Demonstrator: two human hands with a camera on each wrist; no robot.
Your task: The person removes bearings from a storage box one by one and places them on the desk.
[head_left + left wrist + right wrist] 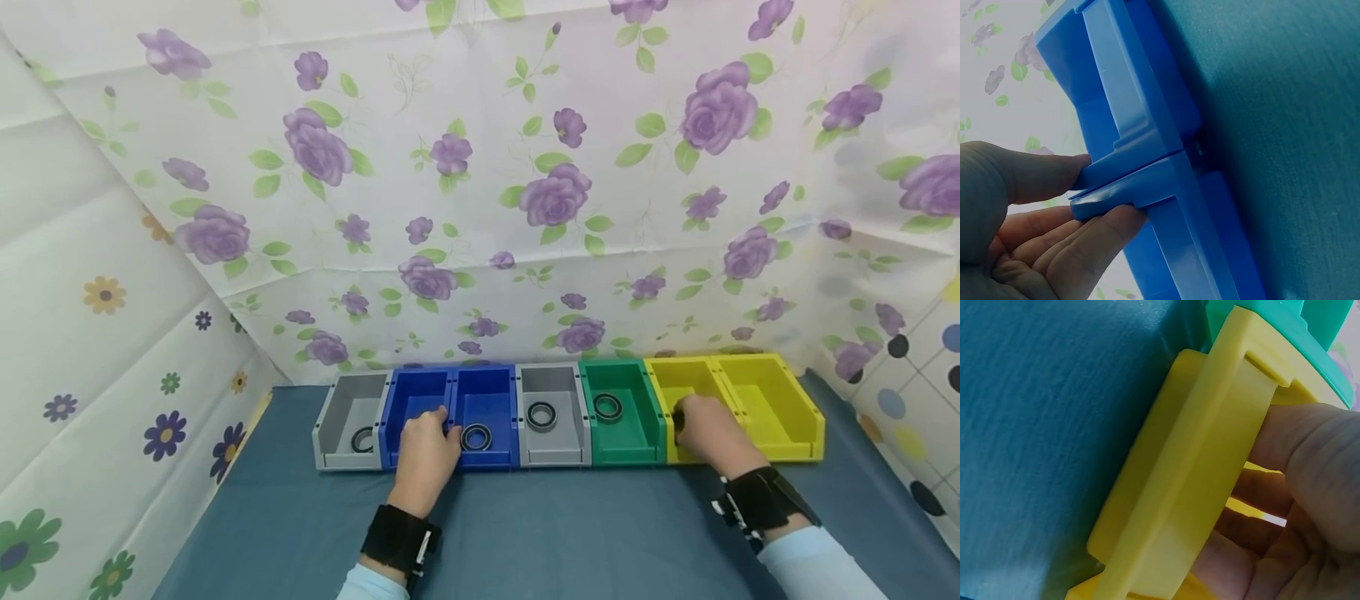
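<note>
My left hand [429, 446] pinches the two adjoining side walls of the blue bins [1124, 164], thumb in one bin and fingers in the other. Just right of it, a black-sealed ball bearing [476, 437] lies in the right blue bin. My right hand [708, 429] reaches down into the left yellow bin [1166, 481], fingers curled around a dark ring-shaped bearing [678, 422] mostly hidden by the hand. In the right wrist view the bin's front wall covers the fingertips.
Similar bearings lie in the left grey bin [339, 461], the middle grey bin [555, 457] and the green bin [628, 455]. The right yellow bin [772, 400] ends the row. Behind stands a flowered curtain [480, 208]; a blue cloth [555, 533] covers the table.
</note>
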